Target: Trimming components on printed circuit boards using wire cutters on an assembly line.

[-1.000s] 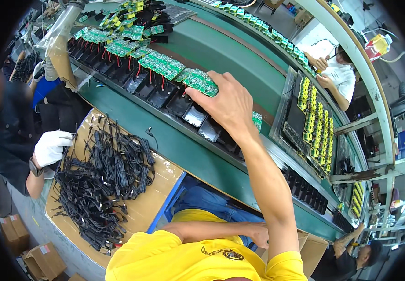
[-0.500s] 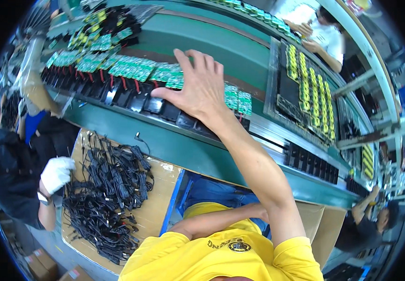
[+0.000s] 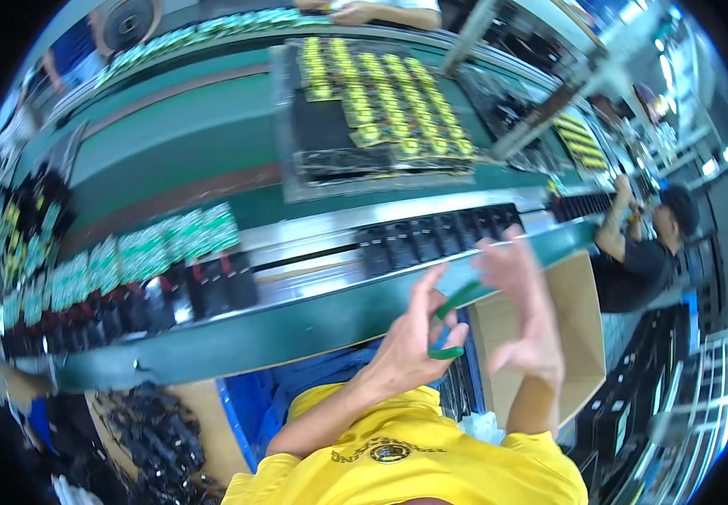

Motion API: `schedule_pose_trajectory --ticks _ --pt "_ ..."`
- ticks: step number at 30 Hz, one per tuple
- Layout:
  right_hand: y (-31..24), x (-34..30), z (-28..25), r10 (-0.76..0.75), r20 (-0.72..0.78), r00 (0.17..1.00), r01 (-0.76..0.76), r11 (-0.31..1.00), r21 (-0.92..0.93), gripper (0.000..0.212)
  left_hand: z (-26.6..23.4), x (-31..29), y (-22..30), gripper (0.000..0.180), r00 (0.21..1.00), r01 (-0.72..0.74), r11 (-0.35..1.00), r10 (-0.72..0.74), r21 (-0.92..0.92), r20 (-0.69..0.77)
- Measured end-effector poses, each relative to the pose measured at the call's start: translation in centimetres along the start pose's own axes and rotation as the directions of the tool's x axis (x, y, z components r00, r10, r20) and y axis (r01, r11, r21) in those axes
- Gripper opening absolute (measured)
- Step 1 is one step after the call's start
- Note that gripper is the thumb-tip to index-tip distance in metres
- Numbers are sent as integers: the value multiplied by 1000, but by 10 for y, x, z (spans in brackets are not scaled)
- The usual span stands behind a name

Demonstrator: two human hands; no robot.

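In front of my chest, my left hand (image 3: 410,341) is closed around a hand tool with two splayed green handles (image 3: 446,353), like pliers; its jaws are hidden by the hand. Facing it on the right is my right hand (image 3: 522,307), smeared by motion, its fingers apart and nothing seen in them. Beyond both hands, a row of black cases (image 3: 439,236) stands on the metal rail of the bench. Further left, green circuit boards (image 3: 166,244) on red wires lean over more black cases (image 3: 149,307).
A tray of yellow-topped parts (image 3: 296,181) lies across the green bench (image 3: 204,345). An open cardboard box (image 3: 570,316) stands at my right, and black cables (image 3: 149,433) are heaped at lower left. Co-workers sit across the bench and at right, one in a black shirt (image 3: 654,269).
The view has swung right. My right hand has drawn back from above the green boards to near my chest. My left hand, hidden before, is now raised with the green-handled pliers.
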State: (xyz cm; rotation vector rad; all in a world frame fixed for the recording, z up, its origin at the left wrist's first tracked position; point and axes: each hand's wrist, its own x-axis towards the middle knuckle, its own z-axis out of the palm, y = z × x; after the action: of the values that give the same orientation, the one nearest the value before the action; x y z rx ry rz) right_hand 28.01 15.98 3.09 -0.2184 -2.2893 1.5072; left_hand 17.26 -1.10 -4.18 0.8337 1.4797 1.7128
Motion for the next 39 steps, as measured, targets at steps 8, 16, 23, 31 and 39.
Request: schedule_pose_trajectory --ticks 8,16,23,31,39 --pt "54 -44 -24 127 -279 952 -51 964 263 103 54 49 0 108 909 -412 887 384 209 165" --pt "111 -26 -127 211 -521 827 -87 964 252 28 -108 76 77 39 917 -197 369 396 908 38" --pt "229 48 -364 40 -833 551 -759 440 -481 52 -210 193 60 20 925 33 46 376 998 -48" --pt "349 56 -469 75 -721 689 -683 401 -610 55 -171 261 24 28 961 45 184 261 982 -93" --pt "321 66 -423 95 -634 767 -602 447 -662 53 -164 278 13 33 967 -64 78 251 995 43"
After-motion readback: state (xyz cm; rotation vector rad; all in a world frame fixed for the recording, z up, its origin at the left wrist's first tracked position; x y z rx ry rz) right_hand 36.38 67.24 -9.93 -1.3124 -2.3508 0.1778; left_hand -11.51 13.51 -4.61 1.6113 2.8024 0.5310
